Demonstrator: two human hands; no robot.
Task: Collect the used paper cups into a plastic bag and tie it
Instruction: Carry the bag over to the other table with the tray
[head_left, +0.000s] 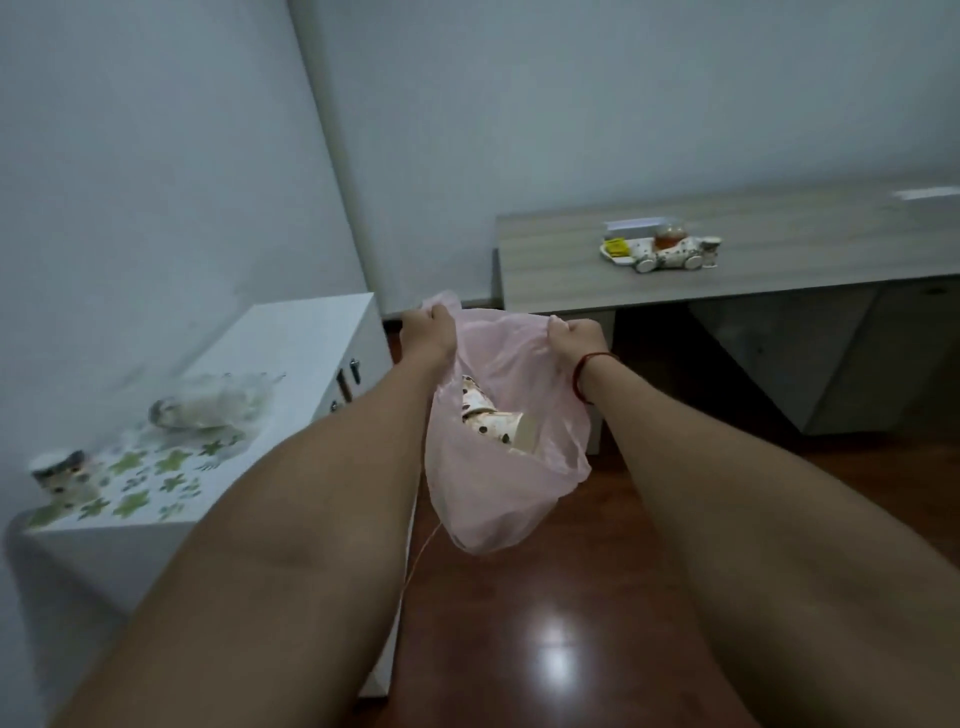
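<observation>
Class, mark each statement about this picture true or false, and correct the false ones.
1. The left hand and the right hand both grip the pink bag. True.
2. The pink bag is empty. False: spotted paper cups lie inside it.
3. The pink bag is tied. False: its mouth is held open, with no knot.
4. Fallen cups lie on their sides on the grey desk. True.
5. Nothing stands on the white cabinet. False: a single cup stands on the white cabinet, near its corner.
</observation>
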